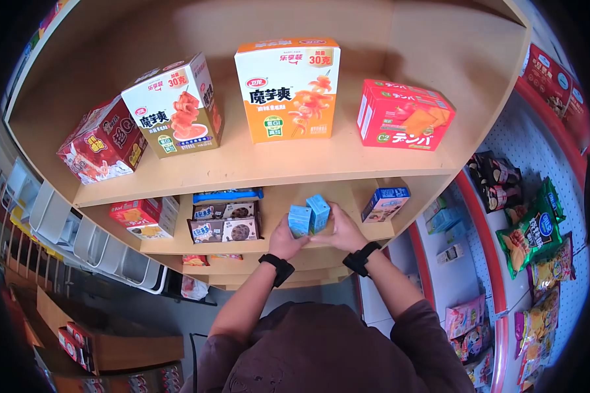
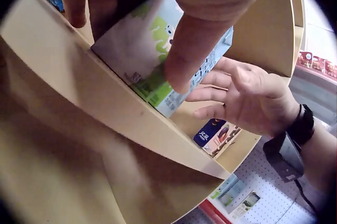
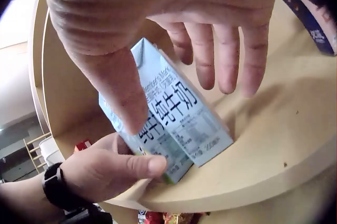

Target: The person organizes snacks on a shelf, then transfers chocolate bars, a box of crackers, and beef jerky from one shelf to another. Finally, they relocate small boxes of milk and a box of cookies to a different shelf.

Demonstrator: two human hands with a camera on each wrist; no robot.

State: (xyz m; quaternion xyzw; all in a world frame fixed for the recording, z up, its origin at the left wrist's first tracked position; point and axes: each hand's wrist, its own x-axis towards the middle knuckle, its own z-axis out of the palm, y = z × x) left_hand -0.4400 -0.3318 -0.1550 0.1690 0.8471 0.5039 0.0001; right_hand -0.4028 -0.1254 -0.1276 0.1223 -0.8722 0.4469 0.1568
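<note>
Two small light-blue milk cartons, a left one (image 1: 299,221) and a right one (image 1: 318,211), stand side by side and touching over the middle shelf. My left hand (image 1: 284,242) grips the left carton, with the thumb (image 2: 189,50) across its face in the left wrist view. My right hand (image 1: 345,233) is beside the right carton, its fingers (image 3: 227,55) straight and spread past the carton's side in the right wrist view. Its thumb (image 3: 124,92) lies in front of the cartons; whether it touches them, I cannot tell.
Snack boxes, among them an orange one (image 1: 287,92) and a red one (image 1: 405,118), line the upper shelf (image 1: 269,171). Cookie packs (image 1: 225,229) lie left of my hands and a blue box (image 1: 385,204) stands to the right. Bagged snacks (image 1: 534,229) hang farther right.
</note>
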